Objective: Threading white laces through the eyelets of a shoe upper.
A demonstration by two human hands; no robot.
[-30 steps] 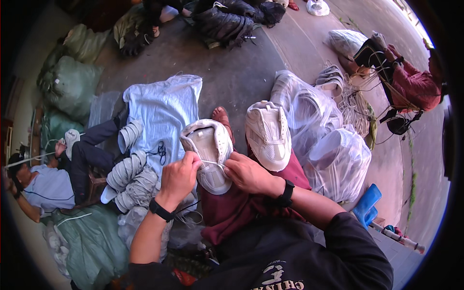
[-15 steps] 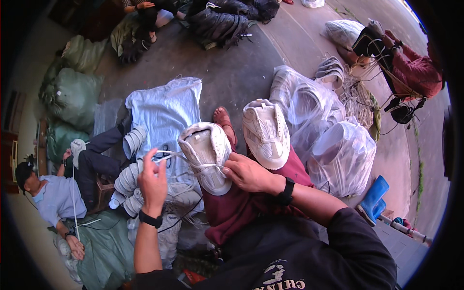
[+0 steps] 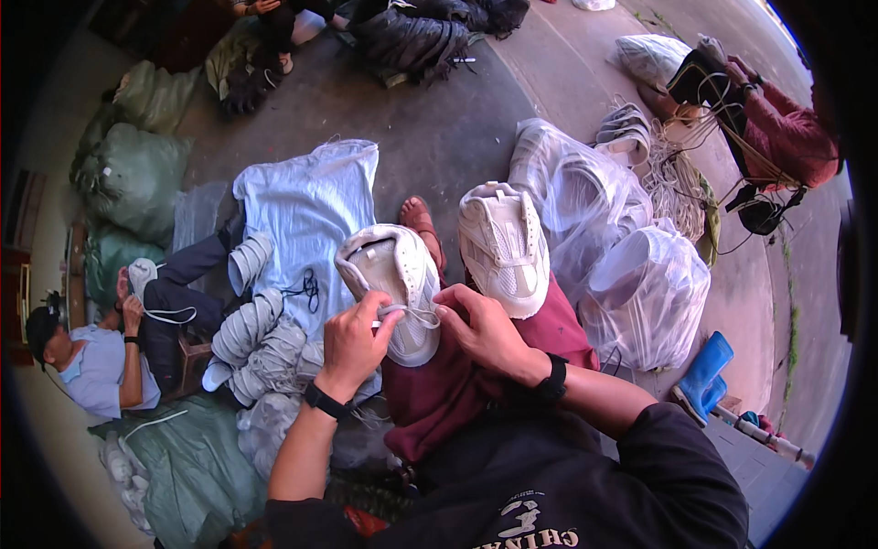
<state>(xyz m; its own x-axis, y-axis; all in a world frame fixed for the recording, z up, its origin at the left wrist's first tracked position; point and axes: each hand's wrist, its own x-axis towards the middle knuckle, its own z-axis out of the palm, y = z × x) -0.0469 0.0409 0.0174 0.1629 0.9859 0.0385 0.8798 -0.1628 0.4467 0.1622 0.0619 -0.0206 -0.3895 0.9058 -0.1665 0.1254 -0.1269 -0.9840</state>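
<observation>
A white sneaker point(image 3: 416, 273) rests on my left thigh, its toe toward me. Over its front, my left hand point(image 3: 357, 340) pinches a white shoelace point(image 3: 421, 317) between thumb and fingers. On the other side of the toe my right hand point(image 3: 483, 331) grips the same lace, fingers pressed together. The lace forms a small loop between the two hands. A second white sneaker point(image 3: 506, 252) sits on my right knee, touched by neither hand; its tongue shows between bare eyelet edges.
Stacked grey-white shoe uppers point(image 3: 265, 343) and a pale blue sheet point(image 3: 306, 197) lie to the left. Plastic bags of shoe parts point(image 3: 645, 297) stand at right, near blue boots point(image 3: 704, 380). A co-worker point(image 3: 101, 361) handles a shoe at far left; another person point(image 3: 786, 137) sits at upper right.
My left hand has come down and right from beside the shoe to its toe, bringing the lace in. My right hand stays at the lace. The co-worker's lower hand has risen to the shoe.
</observation>
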